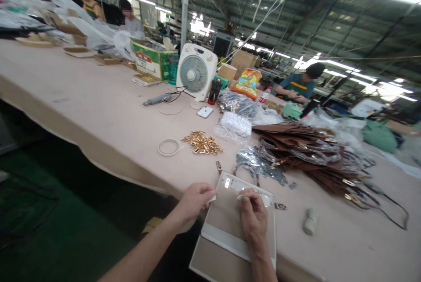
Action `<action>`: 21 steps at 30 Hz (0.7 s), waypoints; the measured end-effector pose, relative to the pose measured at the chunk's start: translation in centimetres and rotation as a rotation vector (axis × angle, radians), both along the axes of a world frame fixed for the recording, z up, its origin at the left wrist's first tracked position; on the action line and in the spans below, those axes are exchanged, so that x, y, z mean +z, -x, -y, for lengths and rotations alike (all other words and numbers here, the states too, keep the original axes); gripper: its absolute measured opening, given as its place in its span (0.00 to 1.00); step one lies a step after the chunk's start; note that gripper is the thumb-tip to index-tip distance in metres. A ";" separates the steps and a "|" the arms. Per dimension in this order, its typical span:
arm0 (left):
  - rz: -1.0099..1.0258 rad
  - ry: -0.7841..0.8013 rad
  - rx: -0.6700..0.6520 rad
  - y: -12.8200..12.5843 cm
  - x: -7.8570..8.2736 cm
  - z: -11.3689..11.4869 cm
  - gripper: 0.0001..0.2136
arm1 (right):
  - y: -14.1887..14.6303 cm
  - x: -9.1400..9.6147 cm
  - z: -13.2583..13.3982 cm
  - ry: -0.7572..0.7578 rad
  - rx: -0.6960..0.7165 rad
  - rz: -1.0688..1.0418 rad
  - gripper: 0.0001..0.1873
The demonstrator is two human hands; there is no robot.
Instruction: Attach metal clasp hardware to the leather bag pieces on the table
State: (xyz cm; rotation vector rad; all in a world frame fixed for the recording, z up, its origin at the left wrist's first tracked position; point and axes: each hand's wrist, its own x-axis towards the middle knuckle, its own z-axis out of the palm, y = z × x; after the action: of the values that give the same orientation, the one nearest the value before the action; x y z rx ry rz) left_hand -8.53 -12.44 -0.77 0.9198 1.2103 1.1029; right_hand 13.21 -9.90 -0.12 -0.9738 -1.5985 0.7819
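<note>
A beige handbag [225, 216] with pale edges lies at the table's front edge, partly overhanging it. Its brown handle [247, 167] points away from me, and brown tabs with metal fittings stick out at its corners. Over its left side, my left hand [194, 201] pinches a small whitish strip [212, 198] that looks like tape. My right hand [255, 218] is above the middle of the bag, thumb and fingers closed on another small pale strip [241, 197]. Shiny metal pieces [227, 183] show near the bag's upper edge.
Beyond the bag are a tape roll [168, 147], gold hardware [203, 142], silvery pieces [259, 163] and a phone [205, 112]. A fan [197, 71] and corded tool [158, 99] stand farther back. Brown bags [305, 146] are piled right, near a small cylinder [310, 221]. Co-workers sit beyond.
</note>
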 end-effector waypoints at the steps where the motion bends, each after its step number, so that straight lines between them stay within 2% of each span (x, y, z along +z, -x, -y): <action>1: -0.005 0.010 -0.018 0.0 -0.2 -0.2 0.19 | -1.0 0.1 -0.5 0.000 -0.080 -0.039 0.11; 4: -0.015 0.013 -0.078 0.0 -1.0 -0.9 0.21 | -4.0 0.7 -2.3 -0.006 -0.238 -0.024 0.14; 6: -0.027 0.008 -0.102 0.0 -1.5 -1.3 0.22 | -5.5 1.1 -3.2 0.021 -0.254 0.067 0.15; 8: -0.049 0.000 -0.111 -0.1 -1.8 -1.5 0.22 | -6.3 1.2 -3.9 0.074 -0.211 0.147 0.16; 13: -0.116 0.008 -0.107 -0.2 -1.8 -1.3 0.20 | -5.8 0.5 -4.5 0.148 -0.113 0.212 0.17; 21: -0.130 -0.002 -0.084 -0.4 -1.2 -1.0 0.17 | -5.1 0.1 -4.7 0.106 -0.092 0.306 0.14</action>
State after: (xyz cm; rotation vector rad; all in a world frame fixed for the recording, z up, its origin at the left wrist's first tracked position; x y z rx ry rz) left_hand -8.15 -11.49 -1.93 1.0473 1.2645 0.9904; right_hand 18.33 -5.20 -0.02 -1.2834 -1.7712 0.6838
